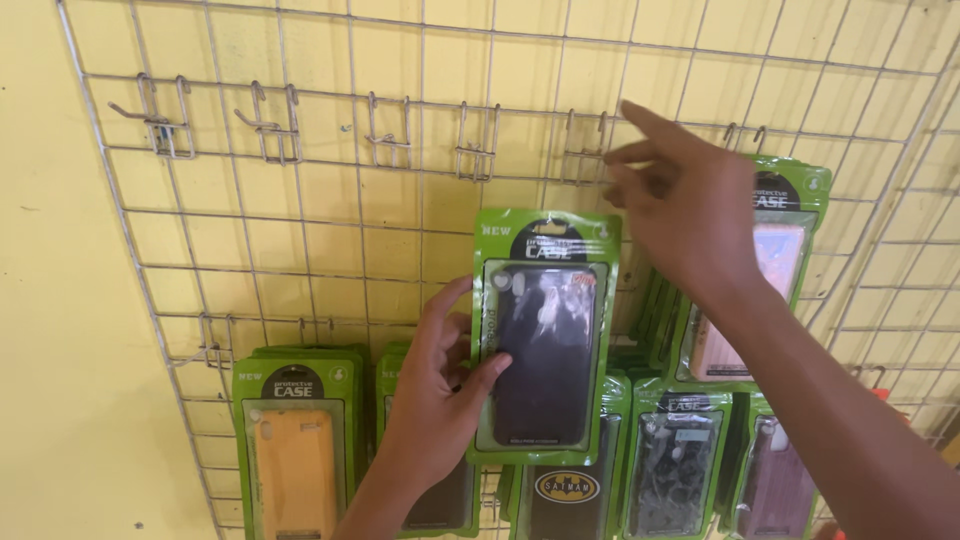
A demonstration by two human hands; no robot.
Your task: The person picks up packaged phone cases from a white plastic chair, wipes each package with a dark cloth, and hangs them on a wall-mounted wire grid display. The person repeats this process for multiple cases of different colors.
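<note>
My left hand [440, 395] grips a green packet holding a dark phone case [545, 335] by its left edge, held upright in front of a wire grid rack [330, 230] on a yellow wall. My right hand [685, 210] is raised with fingers apart, its fingertips at an empty metal hook [583, 150] in the upper row of the rack. It holds nothing.
Several empty hooks [272, 125] run along the upper row. Packets hang below: one with an orange case [297, 450] at the lower left, one with a pink case [770, 250] behind my right hand, and several dark ones [672, 460] at the bottom.
</note>
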